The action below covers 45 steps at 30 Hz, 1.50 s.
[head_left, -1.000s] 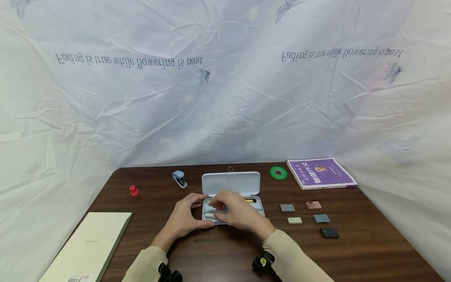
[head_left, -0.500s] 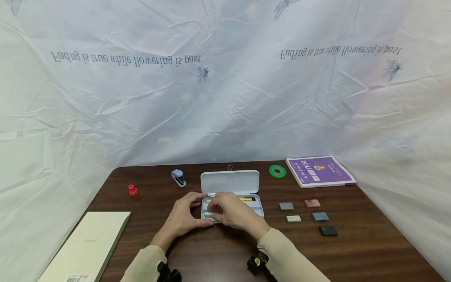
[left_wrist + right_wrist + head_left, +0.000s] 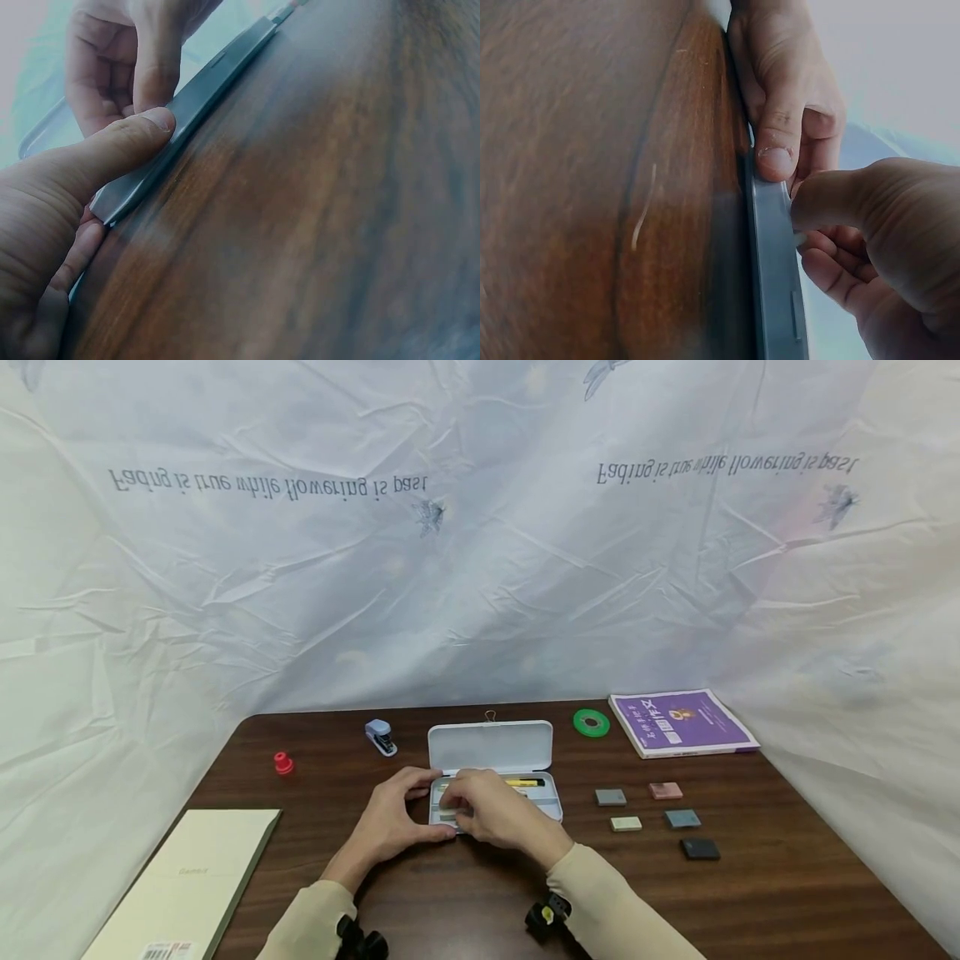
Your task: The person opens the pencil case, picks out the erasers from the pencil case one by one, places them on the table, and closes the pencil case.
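A white metal pencil case (image 3: 491, 747) stands with its lid raised at the middle of the table. My left hand (image 3: 392, 818) grips its left end, thumb on the front wall and fingers round the far side. My right hand (image 3: 501, 810) reaches into the front compartment, thumb and fingers curled. In the right wrist view a small pale block (image 3: 800, 238) shows between thumb and fingertips, mostly hidden by them. A yellow pen (image 3: 527, 782) with a black end lies in the rear compartment, partly behind the right hand.
Several small blocks, among them a grey block (image 3: 611, 797) and a black block (image 3: 700, 849), lie at right. Behind them sits a purple book (image 3: 684, 722). Green tape (image 3: 591, 722), a stapler (image 3: 381, 737), a red cap-like piece (image 3: 283, 763) and a cream notebook (image 3: 187, 877) lie around.
My right hand has shifted slightly left and lower into the case, and its fingers now cover more of the front compartment. My left hand keeps its hold on the case's left end.
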Each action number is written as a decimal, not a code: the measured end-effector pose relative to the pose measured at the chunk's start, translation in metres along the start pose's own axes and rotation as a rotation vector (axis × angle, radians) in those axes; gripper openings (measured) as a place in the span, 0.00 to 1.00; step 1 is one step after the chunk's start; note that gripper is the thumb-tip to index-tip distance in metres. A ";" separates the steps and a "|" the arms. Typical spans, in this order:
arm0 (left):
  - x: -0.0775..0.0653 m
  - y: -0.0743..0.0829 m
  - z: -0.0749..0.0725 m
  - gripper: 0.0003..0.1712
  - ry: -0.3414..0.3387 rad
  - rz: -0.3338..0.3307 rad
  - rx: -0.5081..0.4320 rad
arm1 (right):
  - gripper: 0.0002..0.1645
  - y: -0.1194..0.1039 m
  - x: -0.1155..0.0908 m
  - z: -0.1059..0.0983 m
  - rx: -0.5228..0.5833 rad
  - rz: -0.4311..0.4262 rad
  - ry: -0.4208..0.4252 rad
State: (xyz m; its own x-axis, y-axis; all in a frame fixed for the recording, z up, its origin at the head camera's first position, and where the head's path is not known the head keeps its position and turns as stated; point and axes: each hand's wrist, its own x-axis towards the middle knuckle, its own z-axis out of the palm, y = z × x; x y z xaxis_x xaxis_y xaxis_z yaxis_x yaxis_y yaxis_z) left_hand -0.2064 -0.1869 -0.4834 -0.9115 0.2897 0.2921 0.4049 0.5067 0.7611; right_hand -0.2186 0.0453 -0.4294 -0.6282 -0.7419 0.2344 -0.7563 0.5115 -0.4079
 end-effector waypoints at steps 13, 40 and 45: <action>-0.001 0.001 0.000 0.52 0.003 -0.006 0.007 | 0.15 0.003 -0.009 -0.010 -0.009 0.015 0.042; -0.003 0.001 0.000 0.52 0.003 -0.061 0.000 | 0.19 0.036 -0.095 -0.094 -0.058 0.104 0.291; -0.002 0.002 0.000 0.52 -0.005 -0.051 -0.004 | 0.21 0.047 -0.124 -0.101 -0.058 0.164 0.329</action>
State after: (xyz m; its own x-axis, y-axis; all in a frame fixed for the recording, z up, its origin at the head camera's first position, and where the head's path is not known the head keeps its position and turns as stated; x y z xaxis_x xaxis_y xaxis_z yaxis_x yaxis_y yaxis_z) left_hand -0.2042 -0.1864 -0.4828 -0.9307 0.2670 0.2498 0.3572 0.5181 0.7771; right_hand -0.1950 0.2052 -0.3888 -0.7602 -0.4734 0.4450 -0.6435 0.6430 -0.4153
